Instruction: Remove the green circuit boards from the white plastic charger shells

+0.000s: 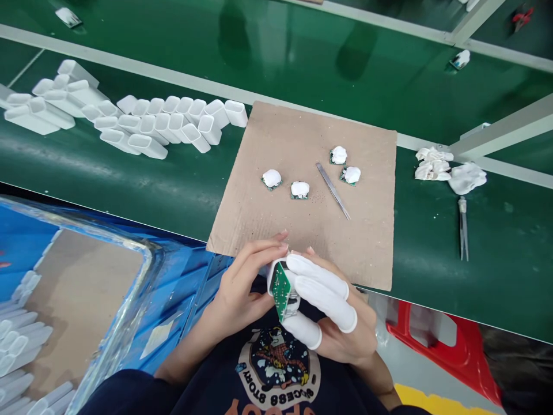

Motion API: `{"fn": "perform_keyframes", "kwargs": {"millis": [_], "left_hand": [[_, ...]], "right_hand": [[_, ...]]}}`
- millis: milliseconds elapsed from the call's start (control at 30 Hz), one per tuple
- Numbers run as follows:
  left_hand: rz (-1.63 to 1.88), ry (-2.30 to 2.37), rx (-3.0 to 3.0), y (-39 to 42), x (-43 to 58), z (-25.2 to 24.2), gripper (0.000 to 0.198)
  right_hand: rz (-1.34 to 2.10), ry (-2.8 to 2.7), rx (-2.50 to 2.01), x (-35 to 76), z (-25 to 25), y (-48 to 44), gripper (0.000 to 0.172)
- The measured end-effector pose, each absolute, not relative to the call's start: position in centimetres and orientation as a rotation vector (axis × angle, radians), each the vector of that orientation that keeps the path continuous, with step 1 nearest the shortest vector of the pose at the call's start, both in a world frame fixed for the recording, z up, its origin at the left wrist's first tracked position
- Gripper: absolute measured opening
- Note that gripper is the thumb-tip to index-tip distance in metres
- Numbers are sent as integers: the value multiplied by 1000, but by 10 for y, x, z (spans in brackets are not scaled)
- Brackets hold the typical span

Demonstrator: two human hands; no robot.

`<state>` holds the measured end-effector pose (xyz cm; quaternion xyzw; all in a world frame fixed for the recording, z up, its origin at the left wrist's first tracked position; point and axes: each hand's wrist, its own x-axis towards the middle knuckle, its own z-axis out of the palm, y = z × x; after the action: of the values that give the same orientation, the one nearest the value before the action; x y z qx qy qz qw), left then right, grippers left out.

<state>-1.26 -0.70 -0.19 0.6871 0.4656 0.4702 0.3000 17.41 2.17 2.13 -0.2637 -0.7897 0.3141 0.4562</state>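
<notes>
My left hand [242, 291] is closed around a white plastic housing [271, 276], of which only the open end shows. Against that opening, my right hand [345, 314] pinches a green circuit board [281, 292] between its thumb and fingers. White finger cots [322, 297] cover the thumb and two fingers of that hand. Just beyond both hands is a cardboard sheet [276, 222]. On it lie a pair of metal tweezers [333, 191] and several small circuit boards topped with white lumps, one of them a board [299, 190] near the middle.
White open-ended housings [162, 125] stand in rows at the left of the green bench [432, 288]. More lie in a blue crate [147, 276] below. Finger cots [467, 177] and a second pair of tweezers [463, 227] are at the right. A red stool [469, 351] stands beneath.
</notes>
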Motion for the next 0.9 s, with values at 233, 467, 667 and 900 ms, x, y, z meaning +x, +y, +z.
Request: {"fn": "perform_keyframes", "kwargs": {"millis": [233,467,667,900], "left_hand": [[1244,1268,1818,-6,-12,-2,57],[1249,1249,1781,-4,-13,-3,56],[1245,1285,1738,-2,-12,-5,51],[1229,1398,1816,2,-10,-3,46]], "right_hand": [[751,-1896,-712,170,14,19,79],[759,-1863,-698,164,7,19,83],[743,-1860,-753,160,5,20,79],[713,-1894,-736,161,4,28,78]]}}
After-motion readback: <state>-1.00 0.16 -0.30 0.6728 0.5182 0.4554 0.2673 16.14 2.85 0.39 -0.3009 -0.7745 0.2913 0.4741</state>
